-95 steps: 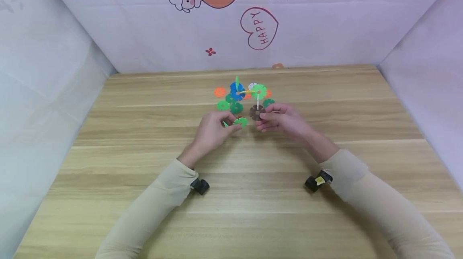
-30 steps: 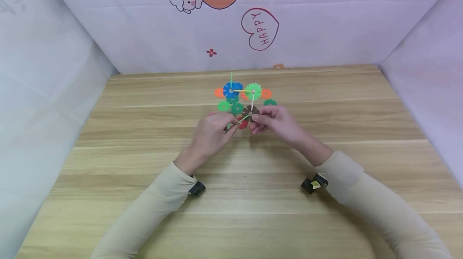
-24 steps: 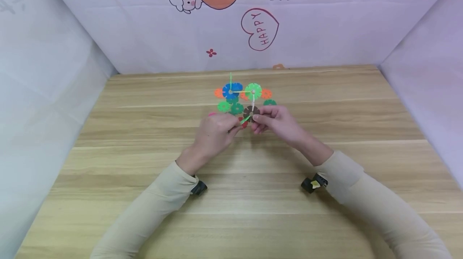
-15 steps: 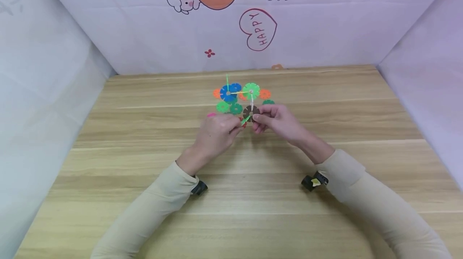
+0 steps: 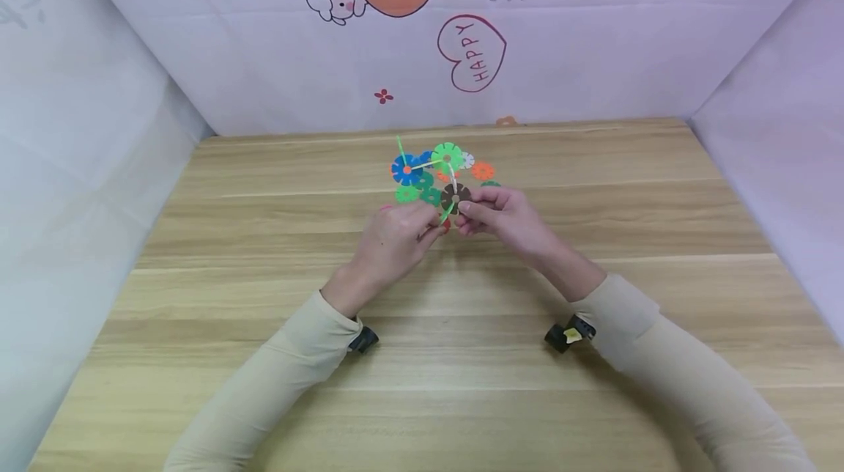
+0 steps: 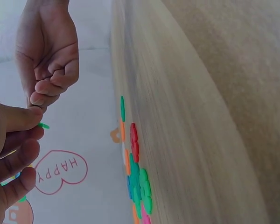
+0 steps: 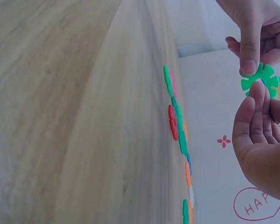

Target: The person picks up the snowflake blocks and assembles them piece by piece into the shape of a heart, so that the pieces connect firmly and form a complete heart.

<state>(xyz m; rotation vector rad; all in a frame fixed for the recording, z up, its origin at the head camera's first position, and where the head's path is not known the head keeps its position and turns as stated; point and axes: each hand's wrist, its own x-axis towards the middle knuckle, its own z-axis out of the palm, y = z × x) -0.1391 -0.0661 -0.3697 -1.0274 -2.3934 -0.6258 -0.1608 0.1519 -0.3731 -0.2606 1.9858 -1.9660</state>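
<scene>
My right hand (image 5: 504,215) pinches a brown interlocking disc (image 5: 448,197) by its right edge, above the table. From it runs a joined chain: a white disc (image 5: 452,177) seen edge-on, a light green disc (image 5: 455,152), a yellow disc (image 5: 427,163), a blue disc (image 5: 398,170) and an upright green disc (image 5: 401,149). My left hand (image 5: 395,237) holds another green disc (image 7: 270,79) between thumb and fingers, edge-on against the brown disc's lower side. Whether their slots are engaged I cannot tell. In the left wrist view, fingers hide most of the chain.
Loose discs lie flat on the wooden table (image 5: 422,355) behind the hands, among them a red disc (image 6: 134,142), an orange disc (image 5: 483,173), a green disc (image 5: 404,196) and a dark green disc (image 5: 431,201). A white printed cloth (image 5: 580,54) hangs behind the table.
The left hand's green disc, earlier apart from the brown disc, has come to its lower edge and turned edge-on. The chain has swung left, its blue end moving farthest.
</scene>
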